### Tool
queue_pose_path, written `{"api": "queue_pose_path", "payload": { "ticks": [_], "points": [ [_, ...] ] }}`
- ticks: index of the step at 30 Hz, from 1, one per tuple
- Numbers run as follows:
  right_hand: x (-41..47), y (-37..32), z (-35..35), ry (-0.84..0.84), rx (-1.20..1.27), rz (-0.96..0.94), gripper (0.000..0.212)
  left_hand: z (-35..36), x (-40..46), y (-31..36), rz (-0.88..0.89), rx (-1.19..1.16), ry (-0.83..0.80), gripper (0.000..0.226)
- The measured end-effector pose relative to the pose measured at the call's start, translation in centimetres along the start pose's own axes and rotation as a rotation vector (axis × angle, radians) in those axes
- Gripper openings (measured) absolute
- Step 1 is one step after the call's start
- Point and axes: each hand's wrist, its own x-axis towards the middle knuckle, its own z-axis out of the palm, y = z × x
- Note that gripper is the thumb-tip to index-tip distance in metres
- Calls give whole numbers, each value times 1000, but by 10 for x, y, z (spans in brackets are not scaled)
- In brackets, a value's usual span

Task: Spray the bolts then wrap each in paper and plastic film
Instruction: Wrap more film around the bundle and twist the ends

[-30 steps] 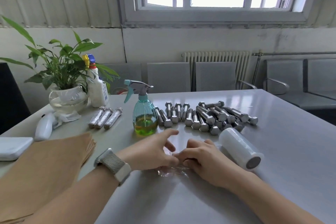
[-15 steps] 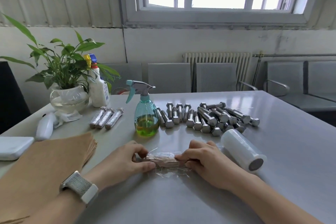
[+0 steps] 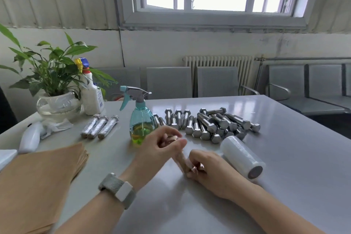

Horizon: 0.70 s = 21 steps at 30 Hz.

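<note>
With 3 wrapped bolts (image 3: 99, 127) lying done on the desk (image 3: 284, 157), both hands, left hand (image 3: 161, 150) and right hand (image 3: 207, 169), grasp a 4th paper-wrapped bolt (image 3: 180, 159) by its ends, while many bare bolts (image 3: 209, 123) wait.

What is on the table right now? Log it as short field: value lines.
in hands: wrapped bolt, left hand pinching its far end, right hand its near end
finished: three wrapped bolts lying side by side
waiting: bare bolts piled behind
supplies: spray bottle, film roll, brown paper stack
surface: grey table
</note>
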Motion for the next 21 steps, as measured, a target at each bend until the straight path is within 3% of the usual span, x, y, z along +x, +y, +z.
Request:
{"api": "queue_pose_path", "payload": {
  "ticks": [2, 5, 9, 13, 17, 19, 21],
  "points": [
    [-1, 2, 0, -3, 10, 14, 40, 24, 7, 0, 0, -82, 59, 20],
    [-2, 4, 0, -7, 54, 28, 14, 51, 16, -2, -110, -200, 141, 27],
    [-2, 2, -2, 7, 80, 28, 12, 71, 19, -8, -120, -130, 205, 26],
    [1, 2, -25, -70, -9, 73, 16, 70, 19, -16, -77, -128, 149, 25],
    [-2, 16, -84, 261, -187, 240, 17, 68, 20, -21, -6, -5, 94, 28],
    [-6, 27, -95, 130, -363, 508, 56, 68, 20, -22, -22, 0, 93, 17],
    [-7, 34, -88, -144, -287, 724, 88, 68, 19, -21, -62, -49, 70, 6]
  ]
}}
